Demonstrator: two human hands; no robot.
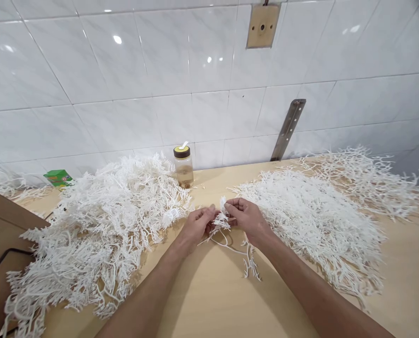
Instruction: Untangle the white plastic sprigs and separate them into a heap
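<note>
My left hand (201,224) and my right hand (246,217) are close together over the wooden table. Between them is a small white branched piece (221,220), pinched by the fingers of both hands. From it a thin white stem curves down to a loose branched tip (251,260) lying on the table. A large heap of white branched strands (114,220) spreads to the left of my left hand. Another heap (318,220) lies to the right of my right hand.
A lidded bottle (183,167) of brownish liquid stands by the tiled wall. A green box (58,178) sits behind the left heap. A metal bracket (287,130) leans at the wall. More strands (371,180) lie far right. A brown cardboard box (5,234) is at the left edge.
</note>
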